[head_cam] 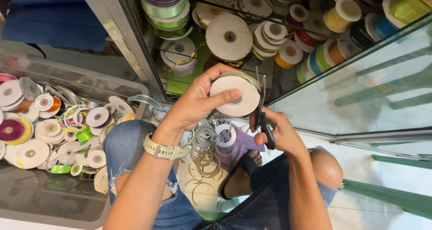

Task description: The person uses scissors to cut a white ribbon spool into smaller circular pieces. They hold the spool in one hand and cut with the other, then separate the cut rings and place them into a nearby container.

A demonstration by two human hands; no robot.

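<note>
Left of frame: a clear plastic bin point(67, 72) sits on the floor, filled with mixed ribbon spools point(49, 131), white-faced, with magenta, orange and green ribbon showing. They lie loose and unsorted.

Lower centre-left: the person crouches in torn denim jeans point(130, 144). The left hand point(195, 104), with a pale wristwatch point(164, 150) on the wrist, is clenched around a white ribbon spool point(236, 95); the thumb lies across its face and the fingers wrap the rim. The spool is held upright at centre frame, in front of the cabinet opening.

Centre-right: the right hand point(276, 131) grasps black-handled scissors point(263, 117), fingers through the loops, blades pointing up just beside the spool's right edge. Whether the blades are on ribbon cannot be told.

Judgement on progress: a heap of curled ribbon offcuts point(207, 149) lies on the floor below the hands, near a purple cloth point(243, 142), which suggests several cuts are done. The many spools in bin and cabinet suggest much remains.

Upper centre to right: an aluminium-framed glass cabinet point(126, 41) holds stacked spools point(270, 32) in white, green, yellow, orange and blue on a green shelf. Its glass door point(360, 90) stands open at the right.

Surface: a pale tiled floor point(360, 198) at lower right, with a sandalled foot point(245, 165) on it.
</note>
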